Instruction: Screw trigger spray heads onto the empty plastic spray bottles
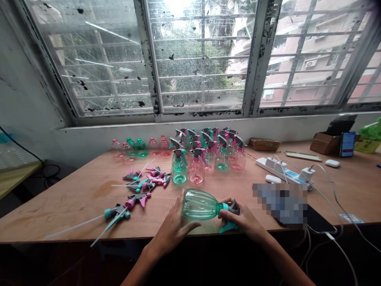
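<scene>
A clear green spray bottle (201,205) lies on its side at the near edge of the wooden table (74,194). My left hand (174,228) cups its base with fingers spread along the body. Fingers of my right hand (242,220) are closed round the bottle's teal and grey trigger head (230,216) at the neck. Loose trigger heads with long dip tubes (131,204) lie scattered to the left of my hands.
Several assembled pink and green spray bottles (205,157) stand behind my hands. Headless bottles (139,147) line up by the window wall. A white power strip (281,169) with cables, a phone (347,143), boxes and a blurred-out object (281,202) occupy the right side.
</scene>
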Available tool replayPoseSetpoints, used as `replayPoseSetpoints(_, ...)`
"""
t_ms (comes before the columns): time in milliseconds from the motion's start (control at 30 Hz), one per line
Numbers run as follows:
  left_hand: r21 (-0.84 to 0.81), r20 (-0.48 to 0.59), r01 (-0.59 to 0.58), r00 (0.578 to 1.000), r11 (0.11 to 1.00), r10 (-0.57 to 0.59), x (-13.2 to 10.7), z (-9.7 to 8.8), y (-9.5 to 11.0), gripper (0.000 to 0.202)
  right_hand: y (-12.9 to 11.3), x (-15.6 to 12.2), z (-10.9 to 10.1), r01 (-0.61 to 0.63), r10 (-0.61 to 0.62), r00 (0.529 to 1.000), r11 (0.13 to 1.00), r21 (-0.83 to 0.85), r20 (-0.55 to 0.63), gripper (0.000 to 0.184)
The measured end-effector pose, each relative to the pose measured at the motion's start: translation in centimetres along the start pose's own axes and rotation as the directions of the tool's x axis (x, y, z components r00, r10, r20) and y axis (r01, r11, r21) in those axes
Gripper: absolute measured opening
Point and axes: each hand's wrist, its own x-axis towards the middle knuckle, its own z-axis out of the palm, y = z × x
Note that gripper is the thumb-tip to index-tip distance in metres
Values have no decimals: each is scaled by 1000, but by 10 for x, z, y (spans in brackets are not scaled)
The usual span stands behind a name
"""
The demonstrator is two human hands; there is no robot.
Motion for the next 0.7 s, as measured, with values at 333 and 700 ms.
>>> replayPoseSetpoints(333,-69,-14,-9,1000,998,8,1,1,1,108,-4,-2,2,-8,8,1000,1000,-3,11,41)
replayPoseSetpoints(700,-133,8,-8,1000,991,9,2,-1,4,102,0,0,0,-4,4,1000,1000,1,18,40)
